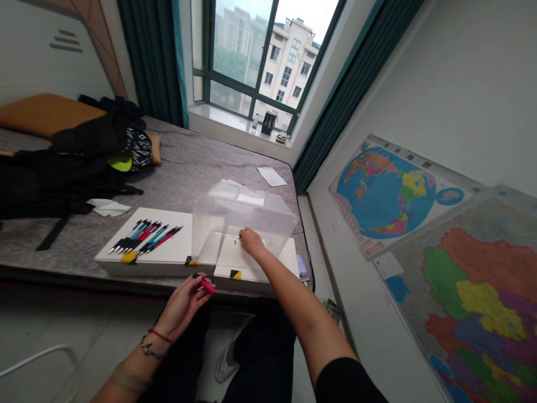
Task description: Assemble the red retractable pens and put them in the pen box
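My left hand (187,299) is closed on a short red pen barrel (207,287) with a black part near the fingertips, just in front of the white boxes. With fingers pinched together, my right hand (250,242) reaches into a clear plastic box (210,215) that lies with its open side facing me. Small dark bits lie on the white surface beside those fingers; whatever they pinch is too small to make out. On the left white box (174,220), a row of black, teal and red pens (145,237) lies side by side.
Yellow-and-black tape marks the front edges of the left box and the right white box (251,278). Behind them on the grey mattress (180,151) lie a white paper (272,176), crumpled tissue (109,207) and a black bag (46,179). A wall with maps (390,190) stands at the right.
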Demonstrator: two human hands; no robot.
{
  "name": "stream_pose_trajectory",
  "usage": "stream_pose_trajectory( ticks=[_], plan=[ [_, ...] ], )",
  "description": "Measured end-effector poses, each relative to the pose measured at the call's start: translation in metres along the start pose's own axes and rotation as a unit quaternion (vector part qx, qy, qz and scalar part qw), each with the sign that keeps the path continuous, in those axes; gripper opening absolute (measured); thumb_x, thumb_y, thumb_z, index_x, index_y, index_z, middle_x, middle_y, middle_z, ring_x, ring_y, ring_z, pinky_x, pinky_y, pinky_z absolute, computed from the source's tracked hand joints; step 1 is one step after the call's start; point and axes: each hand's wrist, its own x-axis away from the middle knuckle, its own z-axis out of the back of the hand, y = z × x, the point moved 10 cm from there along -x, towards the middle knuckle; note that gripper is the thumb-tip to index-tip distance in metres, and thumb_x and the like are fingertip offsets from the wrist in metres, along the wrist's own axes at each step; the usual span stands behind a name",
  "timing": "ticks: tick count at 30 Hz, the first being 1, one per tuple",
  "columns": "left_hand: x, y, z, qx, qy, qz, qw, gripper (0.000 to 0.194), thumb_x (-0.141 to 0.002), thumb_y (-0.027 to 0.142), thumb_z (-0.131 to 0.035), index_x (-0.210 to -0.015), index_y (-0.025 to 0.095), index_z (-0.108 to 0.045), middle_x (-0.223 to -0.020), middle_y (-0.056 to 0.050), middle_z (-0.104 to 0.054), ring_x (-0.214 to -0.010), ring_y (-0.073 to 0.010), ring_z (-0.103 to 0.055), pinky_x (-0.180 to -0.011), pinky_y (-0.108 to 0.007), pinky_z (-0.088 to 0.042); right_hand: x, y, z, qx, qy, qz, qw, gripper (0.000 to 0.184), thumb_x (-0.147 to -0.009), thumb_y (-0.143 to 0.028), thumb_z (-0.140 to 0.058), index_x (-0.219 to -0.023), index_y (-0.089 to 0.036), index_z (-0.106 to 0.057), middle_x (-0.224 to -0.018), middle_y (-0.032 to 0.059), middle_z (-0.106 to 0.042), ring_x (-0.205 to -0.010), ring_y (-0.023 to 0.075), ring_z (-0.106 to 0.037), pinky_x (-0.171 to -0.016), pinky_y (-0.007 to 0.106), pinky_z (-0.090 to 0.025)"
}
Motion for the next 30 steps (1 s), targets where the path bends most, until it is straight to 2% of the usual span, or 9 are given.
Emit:
stream_pose_trajectory(
  ticks=[4, 7, 15, 22, 30],
  plan=[
    [0.002, -0.002, -0.004, -0.055, -0.009, -0.002, 0.998, 0.02, -0.083, 0.017, -0.065, -0.103, 0.016, -0.062, -0.1, -0.008, -0.07, -0.086, -0.0169, -0.07, -0.078, -0.031, -0.058, -0.012, 0.04, 0.015, 0.04, -0.05, -0.067, 0.996, 0.02, -0.088, -0.014, -0.055, -0.103, -0.012, -0.067, -0.104, 0.0182, -0.067, -0.094, 0.0245, -0.065, -0.079, 0.031, -0.049],
    [0.004, -0.005, -0.008, -0.065, -0.02, 0.005, 0.998, 0.022, -0.083, 0.018, -0.067, -0.105, 0.017, -0.062, -0.106, -0.009, -0.07, -0.093, -0.0187, -0.07, -0.079, -0.03, -0.058, -0.015, 0.048, 0.02, 0.05, -0.058, -0.062, 0.995, 0.02, -0.085, -0.011, -0.057, -0.101, -0.011, -0.069, -0.101, 0.019, -0.069, -0.092, 0.0256, -0.067, -0.079, 0.033, -0.05],
    [0.008, -0.003, -0.002, -0.071, -0.016, 0.01, 0.997, 0.021, -0.084, 0.017, -0.067, -0.105, 0.017, -0.062, -0.102, -0.008, -0.071, -0.085, -0.0156, -0.071, -0.079, -0.028, -0.058, -0.011, 0.007, -0.002, 0.055, -0.048, 0.006, 0.997, 0.024, -0.089, -0.007, -0.048, -0.097, -0.015, -0.068, -0.104, 0.0157, -0.068, -0.099, 0.023, -0.064, -0.084, 0.031, -0.049],
    [0.003, 0.002, 0.009, -0.078, 0.0, -0.009, 0.997, 0.021, -0.084, 0.013, -0.064, -0.105, 0.016, -0.063, -0.109, -0.011, -0.07, -0.09, -0.0183, -0.071, -0.081, -0.03, -0.058, -0.018, -0.012, -0.001, 0.076, -0.016, 0.046, 0.996, 0.023, -0.093, -0.009, -0.043, -0.1, -0.015, -0.065, -0.103, 0.0125, -0.067, -0.096, 0.021, -0.064, -0.081, 0.029, -0.05],
    [0.003, -0.003, 0.009, -0.091, 0.006, 0.004, 0.996, 0.019, -0.085, 0.011, -0.062, -0.104, 0.017, -0.064, -0.107, -0.009, -0.071, -0.094, -0.0188, -0.07, -0.083, -0.03, -0.059, -0.025, -0.031, -0.008, 0.097, -0.04, 0.069, 0.992, 0.027, -0.089, -0.003, -0.045, -0.103, -0.011, -0.067, -0.106, 0.0161, -0.068, -0.096, 0.0238, -0.068, -0.078, 0.033, -0.054]
  ],
)
